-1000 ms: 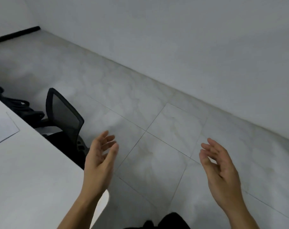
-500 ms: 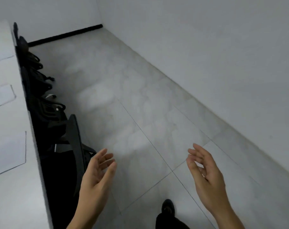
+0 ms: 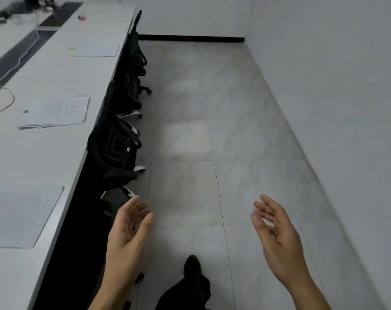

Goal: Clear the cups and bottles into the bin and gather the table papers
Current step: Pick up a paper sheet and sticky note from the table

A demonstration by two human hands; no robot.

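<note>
Along the left of the view runs a long white tabletop [image 3: 62, 153], and the papers lie on it in three places. A single sheet [image 3: 22, 217] is nearest the person, a thin stack [image 3: 54, 111] lies further along, and another sheet [image 3: 97, 50] lies towards the far end. Each is close to the edge that faces the chairs [image 3: 119, 148]. No cup, bottle or bin shows anywhere in view. A white cable [image 3: 4, 97] loops on the tabletop just beside the stack.

Both hands hang over the floor [image 3: 212, 175], apart from the tabletop. The left hand [image 3: 127, 233] is raised with its palm turned inward, its fingers [image 3: 129, 206] loosely spread and holding nothing. The right hand [image 3: 279, 236] mirrors it, fingers [image 3: 269, 205] relaxed and apart, also empty.

The papers look light and limp and lie flat on a smooth surface, so a pinch from straight above would likely fail. The easier way is probably to slide each sheet with flat fingers until a corner overhangs the edge, then pinch that corner between thumb and fingers. The stack seems a little thicker and could be taken by its near edge, though its sheets may fan or slip apart unless squeezed together. A loose sheet will droop if carried by one corner, so a second hand beneath would steady it. The cable could snag as the stack is drawn away.
</note>
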